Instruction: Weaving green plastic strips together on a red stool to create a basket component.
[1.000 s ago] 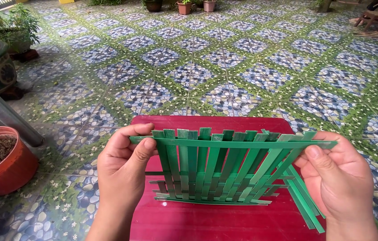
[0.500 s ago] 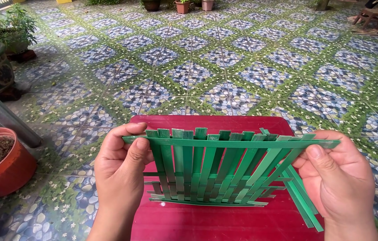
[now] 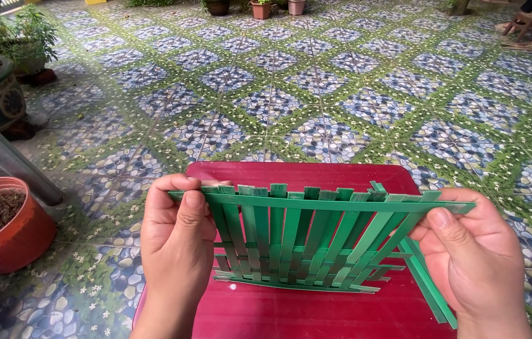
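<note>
I hold a woven panel of green flat strips (image 3: 304, 242) upright over a red stool top (image 3: 291, 176). Several vertical strips are crossed by a long horizontal strip along the top and others lower down. My left hand (image 3: 175, 248) pinches the panel's left end, thumb on the top strip. My right hand (image 3: 476, 263) pinches the right end of the top strip between thumb and fingers. Loose green strip ends (image 3: 429, 289) hang down by my right hand.
A red-brown plant pot (image 3: 11, 232) with soil stands at the left, next to a slanted grey pole (image 3: 8, 157). More potted plants (image 3: 2, 75) are at the far left and back. The floor (image 3: 341, 94) is patterned tile. A person's feet and a small stool (image 3: 530, 28) are at the top right.
Both hands and the panel have stayed almost in place; the panel sits slightly lower and the top strip is drawn a little straighter.
</note>
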